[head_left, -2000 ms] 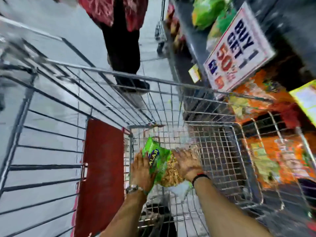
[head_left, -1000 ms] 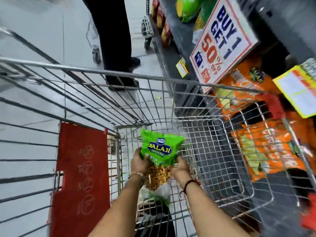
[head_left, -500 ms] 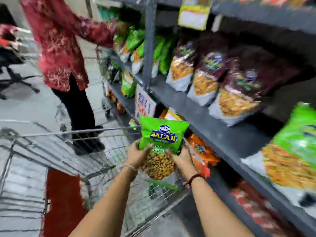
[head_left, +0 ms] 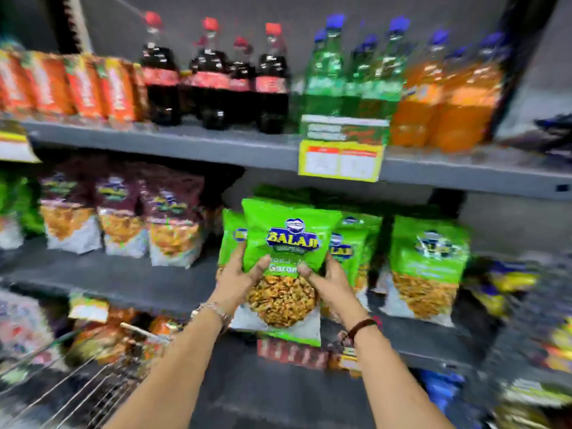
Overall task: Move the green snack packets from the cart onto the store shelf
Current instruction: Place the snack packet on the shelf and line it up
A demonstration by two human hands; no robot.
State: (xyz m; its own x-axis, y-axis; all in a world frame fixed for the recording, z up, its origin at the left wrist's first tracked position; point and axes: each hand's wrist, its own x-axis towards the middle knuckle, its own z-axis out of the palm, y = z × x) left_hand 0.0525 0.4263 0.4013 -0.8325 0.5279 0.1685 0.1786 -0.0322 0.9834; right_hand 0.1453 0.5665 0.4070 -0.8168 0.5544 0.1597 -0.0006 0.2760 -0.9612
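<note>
I hold one green snack packet (head_left: pixel 288 243) upright in front of the grey store shelf (head_left: pixel 148 280). My left hand (head_left: pixel 240 277) grips its left side and my right hand (head_left: pixel 331 278) grips its right side. Behind the packet stand more green packets (head_left: pixel 428 261) in a row on the same shelf, some partly hidden by the one I hold. The wire cart (head_left: pixel 83 388) shows only as a corner at the lower left.
Maroon snack packets (head_left: pixel 173 224) stand on the shelf to the left. The shelf above carries cola bottles (head_left: pixel 213 75), green bottles (head_left: pixel 353 75) and orange bottles (head_left: pixel 452 100), with a yellow price tag (head_left: pixel 340 161) on its edge. Lower shelves hold more packets.
Both hands lifted the green packet out of the cart and carried it up to the middle shelf. My view swung from the cart to face the shelves.
</note>
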